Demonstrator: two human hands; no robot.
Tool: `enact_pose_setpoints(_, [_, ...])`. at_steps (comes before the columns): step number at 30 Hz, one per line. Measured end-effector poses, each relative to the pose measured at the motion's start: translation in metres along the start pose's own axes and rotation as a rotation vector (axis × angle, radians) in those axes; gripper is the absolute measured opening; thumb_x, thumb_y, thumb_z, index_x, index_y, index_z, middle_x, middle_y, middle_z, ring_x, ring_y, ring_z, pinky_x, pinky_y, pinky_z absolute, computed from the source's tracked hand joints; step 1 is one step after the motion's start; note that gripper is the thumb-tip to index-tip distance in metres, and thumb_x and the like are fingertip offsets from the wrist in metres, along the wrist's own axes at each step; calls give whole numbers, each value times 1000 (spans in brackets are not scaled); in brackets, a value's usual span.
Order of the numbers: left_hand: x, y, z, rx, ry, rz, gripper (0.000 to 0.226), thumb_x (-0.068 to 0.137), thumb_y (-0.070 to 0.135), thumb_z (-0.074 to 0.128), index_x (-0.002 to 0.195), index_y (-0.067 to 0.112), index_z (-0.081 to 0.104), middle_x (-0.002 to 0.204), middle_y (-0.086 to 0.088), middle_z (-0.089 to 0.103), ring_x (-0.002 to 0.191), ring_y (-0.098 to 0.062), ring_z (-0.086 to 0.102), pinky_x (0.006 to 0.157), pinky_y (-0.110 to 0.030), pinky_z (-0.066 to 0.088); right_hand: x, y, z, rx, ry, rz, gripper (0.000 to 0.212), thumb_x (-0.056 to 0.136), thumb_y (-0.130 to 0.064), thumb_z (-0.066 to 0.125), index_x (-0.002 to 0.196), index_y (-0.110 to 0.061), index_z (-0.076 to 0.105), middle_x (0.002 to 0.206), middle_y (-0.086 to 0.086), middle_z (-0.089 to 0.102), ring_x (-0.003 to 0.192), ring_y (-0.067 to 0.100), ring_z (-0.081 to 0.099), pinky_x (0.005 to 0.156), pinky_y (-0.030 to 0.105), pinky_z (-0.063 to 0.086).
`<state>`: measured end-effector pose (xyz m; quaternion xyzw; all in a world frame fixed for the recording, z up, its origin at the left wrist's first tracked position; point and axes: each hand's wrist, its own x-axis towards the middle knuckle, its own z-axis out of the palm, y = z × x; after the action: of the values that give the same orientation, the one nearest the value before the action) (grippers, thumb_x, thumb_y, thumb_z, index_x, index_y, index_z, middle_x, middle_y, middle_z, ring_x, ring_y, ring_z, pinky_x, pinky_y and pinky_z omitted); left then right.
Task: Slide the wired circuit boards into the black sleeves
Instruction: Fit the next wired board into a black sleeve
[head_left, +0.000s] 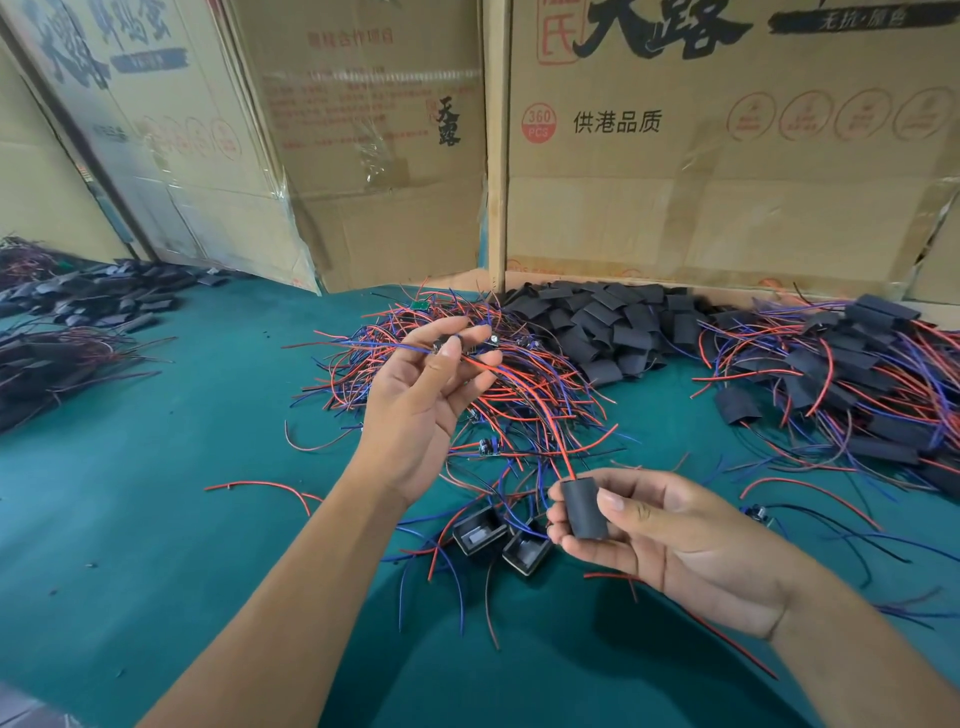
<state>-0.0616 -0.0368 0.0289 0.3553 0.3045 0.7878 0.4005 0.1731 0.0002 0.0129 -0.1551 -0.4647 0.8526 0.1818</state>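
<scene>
At five o'clock, right hand (649, 535): thumb and fingers grasp one black sleeve (586, 510), mouth tilted toward twelve, seemingly to receive a red wire (540, 421) whose tip meets that mouth. At eleven o'clock, left hand (426, 395): fingertips pinch a wired circuit board (448, 347), raised so its leads hang clear. Sleeve: matte, short, flattened tube. Stock: loose sleeves (608, 327) at one o'clock; sleeved units (852, 379) at three, on green table (156, 519).
</scene>
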Motion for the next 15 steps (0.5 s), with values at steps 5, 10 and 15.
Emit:
enact_pose_setpoints(5, [-2,-2,2,11,-48,5,22,95,12,54,116,7,58,112,-10,72,93,-23,72,77,-27,57,4,4,-1,21,79,-11,25,89,-6,57,106,10,68,112,27,65,100,34,67,83,34,57])
enact_pose_setpoints(10, [-9,-7,9,17,-123,-43,18,95,14,56,112,11,63,112,-10,72,93,-21,72,78,-26,58,7,5,-4,-63,197,-82,34,82,-12,65,107,11,64,106,28,67,92,34,68,77,34,58])
enact_pose_setpoints(15, [-19,-21,20,27,-209,-127,20,93,15,60,112,10,58,117,-17,71,103,-26,71,81,-28,56,8,3,0,-636,417,-274,18,83,-20,71,101,-16,71,96,-1,75,92,18,71,78,21,52])
